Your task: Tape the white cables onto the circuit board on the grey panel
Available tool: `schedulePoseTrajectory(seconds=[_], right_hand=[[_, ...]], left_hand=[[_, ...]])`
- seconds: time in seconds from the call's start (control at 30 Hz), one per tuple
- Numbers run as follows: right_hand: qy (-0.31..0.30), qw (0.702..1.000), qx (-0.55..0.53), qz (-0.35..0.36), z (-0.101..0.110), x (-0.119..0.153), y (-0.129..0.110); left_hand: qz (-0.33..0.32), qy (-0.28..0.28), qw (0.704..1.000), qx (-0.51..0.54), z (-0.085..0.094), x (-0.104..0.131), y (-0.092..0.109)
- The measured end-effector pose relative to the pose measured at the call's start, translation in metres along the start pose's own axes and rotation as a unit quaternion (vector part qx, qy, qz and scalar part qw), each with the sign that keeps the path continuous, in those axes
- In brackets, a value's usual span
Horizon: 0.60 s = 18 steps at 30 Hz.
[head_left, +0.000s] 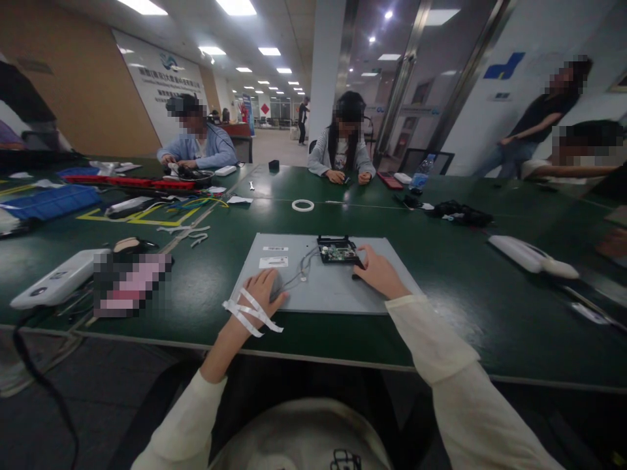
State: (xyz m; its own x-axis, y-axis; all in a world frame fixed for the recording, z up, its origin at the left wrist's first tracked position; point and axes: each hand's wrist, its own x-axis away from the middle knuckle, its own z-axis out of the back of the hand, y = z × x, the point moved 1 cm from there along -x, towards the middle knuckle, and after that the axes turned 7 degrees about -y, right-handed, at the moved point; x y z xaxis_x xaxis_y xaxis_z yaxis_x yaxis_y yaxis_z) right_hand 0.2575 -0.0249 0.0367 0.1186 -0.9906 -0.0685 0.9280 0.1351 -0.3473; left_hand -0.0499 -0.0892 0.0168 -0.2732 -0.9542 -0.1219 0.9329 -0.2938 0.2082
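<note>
A grey panel (323, 297) with white labels lies flat on the green table. On it, near its back edge, is a black frame with a green circuit board (340, 251), and grey cables (304, 264) run from it to the left. My left hand (259, 292) is closed over a grey rounded object (277, 286) at the panel's left front; white tape strips cross the back of this hand and the wrist. At the frame's right corner, my right hand (377, 269) grips the edge, thumb and fingers bent round a dark part there.
A white tape ring (302, 205) lies behind the panel. To the left are a white device (61, 277), tape strips (183, 230) and a blue tray (51, 201). Another white device (531, 254) lies right. People sit across the table, near a bottle (424, 173).
</note>
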Motion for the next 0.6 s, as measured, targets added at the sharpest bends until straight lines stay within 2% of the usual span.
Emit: schedulePoseTrajectory(seconds=[0.23, 0.6], right_hand=[[-0.036, 0.999, 0.025, 0.011, 0.005, 0.004, -0.004], [-0.084, 0.993, 0.01, 0.083, 0.01, 0.015, -0.013]], left_hand=[[-0.009, -0.009, 1.0, 0.003, -0.011, 0.0, -0.014], [-0.031, -0.037, 0.999, 0.01, 0.002, 0.008, -0.029]])
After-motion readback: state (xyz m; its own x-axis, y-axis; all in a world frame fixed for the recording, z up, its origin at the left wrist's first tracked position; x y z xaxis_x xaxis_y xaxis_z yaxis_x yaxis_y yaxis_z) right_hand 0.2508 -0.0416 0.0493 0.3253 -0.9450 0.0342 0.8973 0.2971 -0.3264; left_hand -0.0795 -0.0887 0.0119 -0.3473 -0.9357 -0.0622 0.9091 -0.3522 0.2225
